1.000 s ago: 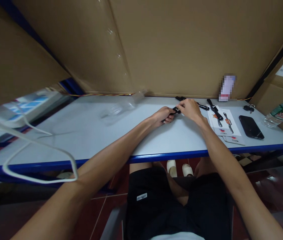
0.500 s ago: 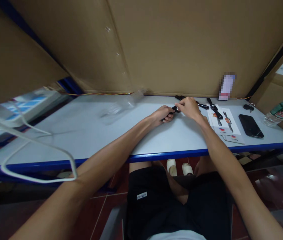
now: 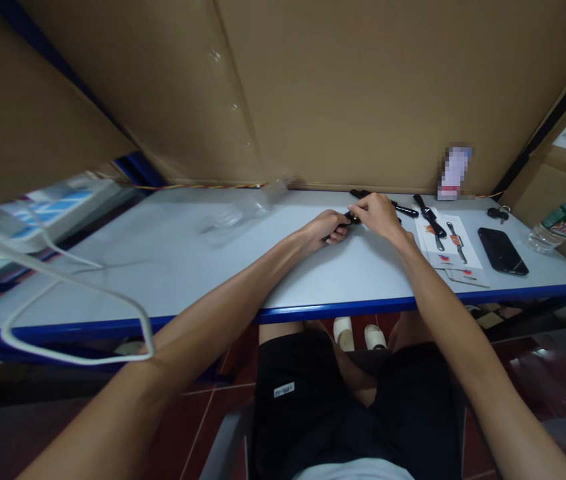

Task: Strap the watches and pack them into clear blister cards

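Note:
My left hand (image 3: 331, 228) is wrapped round one handle of a black spokeshave (image 3: 351, 217), holding it just above the table. At the tool's middle, the fingers of my right hand (image 3: 375, 212) are closed on a small part that they mostly hide. Behind and beside my right hand lie other black tool pieces (image 3: 405, 210), partly covered by it. A second black spokeshave (image 3: 429, 217) rests on printed sheets (image 3: 465, 257) to the right, which picture similar tools.
A black phone (image 3: 503, 251), keys (image 3: 497, 213) and a plastic bottle (image 3: 563, 223) are at the right. Clear plastic packaging (image 3: 247, 210) lies left of my hands. A white cable (image 3: 77, 360) loops by my left forearm. Cardboard (image 3: 337, 87) walls the table's back; its front edge (image 3: 333, 312) is blue.
Both hands keep their places on the spokeshave; my right fingers have shifted only slightly at its middle. Nothing else has visibly moved.

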Motion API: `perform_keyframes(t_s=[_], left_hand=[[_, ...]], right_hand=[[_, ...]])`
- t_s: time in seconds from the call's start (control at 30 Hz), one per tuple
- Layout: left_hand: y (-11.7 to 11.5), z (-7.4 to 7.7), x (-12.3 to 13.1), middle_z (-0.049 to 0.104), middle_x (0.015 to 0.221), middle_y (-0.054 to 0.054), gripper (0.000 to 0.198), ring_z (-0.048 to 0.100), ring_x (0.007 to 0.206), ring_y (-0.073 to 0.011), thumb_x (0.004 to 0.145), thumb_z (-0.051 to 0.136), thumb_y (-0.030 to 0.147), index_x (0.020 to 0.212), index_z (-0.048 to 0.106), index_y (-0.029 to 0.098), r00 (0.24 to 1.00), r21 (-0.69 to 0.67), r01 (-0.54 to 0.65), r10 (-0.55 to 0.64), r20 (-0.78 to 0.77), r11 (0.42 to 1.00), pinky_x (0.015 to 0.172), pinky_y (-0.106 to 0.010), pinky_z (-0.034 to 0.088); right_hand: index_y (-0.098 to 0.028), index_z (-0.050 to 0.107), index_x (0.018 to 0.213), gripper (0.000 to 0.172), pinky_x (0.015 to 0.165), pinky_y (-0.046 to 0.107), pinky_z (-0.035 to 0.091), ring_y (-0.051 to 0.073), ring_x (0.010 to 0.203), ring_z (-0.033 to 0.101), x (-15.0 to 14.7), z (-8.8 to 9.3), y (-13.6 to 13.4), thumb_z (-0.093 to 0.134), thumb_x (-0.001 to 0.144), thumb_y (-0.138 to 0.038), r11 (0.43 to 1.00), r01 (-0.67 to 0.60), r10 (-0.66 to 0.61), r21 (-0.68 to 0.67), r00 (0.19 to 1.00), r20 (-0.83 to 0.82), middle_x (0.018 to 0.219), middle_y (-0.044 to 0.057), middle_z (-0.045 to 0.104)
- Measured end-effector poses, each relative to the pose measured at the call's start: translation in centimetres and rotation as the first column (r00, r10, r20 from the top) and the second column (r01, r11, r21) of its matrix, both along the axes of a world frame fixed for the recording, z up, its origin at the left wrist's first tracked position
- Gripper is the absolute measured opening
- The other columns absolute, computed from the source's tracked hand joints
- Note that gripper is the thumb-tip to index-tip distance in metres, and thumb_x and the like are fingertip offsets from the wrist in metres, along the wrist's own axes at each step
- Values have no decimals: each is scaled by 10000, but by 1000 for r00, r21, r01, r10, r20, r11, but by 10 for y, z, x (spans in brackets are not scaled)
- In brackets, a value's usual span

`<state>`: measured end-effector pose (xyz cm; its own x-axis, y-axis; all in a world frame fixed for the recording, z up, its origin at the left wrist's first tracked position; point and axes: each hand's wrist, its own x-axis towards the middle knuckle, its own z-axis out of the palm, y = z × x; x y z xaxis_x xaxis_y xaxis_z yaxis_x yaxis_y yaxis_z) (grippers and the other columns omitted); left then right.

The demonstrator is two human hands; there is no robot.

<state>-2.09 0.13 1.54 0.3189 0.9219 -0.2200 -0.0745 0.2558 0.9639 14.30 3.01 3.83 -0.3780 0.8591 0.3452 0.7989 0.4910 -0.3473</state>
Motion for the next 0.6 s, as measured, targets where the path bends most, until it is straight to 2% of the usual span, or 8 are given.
perform_keyframes(t_s=[0.1,0.27,0.43,0.6], left_hand=[[0,0,-1,358,517,62,235,277,351,-41,858,533,74,695,418,199,1000,-1,6,-6,14,1000,325,-158,137],[-2,1,0,349,516,66,230,276,351,-41,856,524,67,697,421,198,1000,6,-4,4,-6,1000,329,-160,132],[-2,3,1,340,510,68,245,267,350,-39,868,487,58,689,404,203,999,5,-10,10,-36,1000,333,-162,118],[-2,-2,5,356,508,86,202,265,340,-40,853,567,96,757,427,204,998,59,-51,53,-29,997,338,-158,126]], right_hand=[[-181,821,844,312,717,296,391,217,787,640,1,-2,0,601,979,-357,997,43,-45,71,999,28,813,107,748],[-187,823,838,358,695,270,378,181,737,621,0,-1,1,587,991,-409,999,-32,32,25,999,-30,757,58,722],[-192,822,878,356,677,268,356,177,743,600,-2,3,-6,595,990,-442,998,7,-8,61,1000,16,770,55,711],[-208,810,893,343,676,266,348,177,757,602,-3,3,-8,561,1009,-413,994,23,-23,105,1000,-3,787,40,713]])
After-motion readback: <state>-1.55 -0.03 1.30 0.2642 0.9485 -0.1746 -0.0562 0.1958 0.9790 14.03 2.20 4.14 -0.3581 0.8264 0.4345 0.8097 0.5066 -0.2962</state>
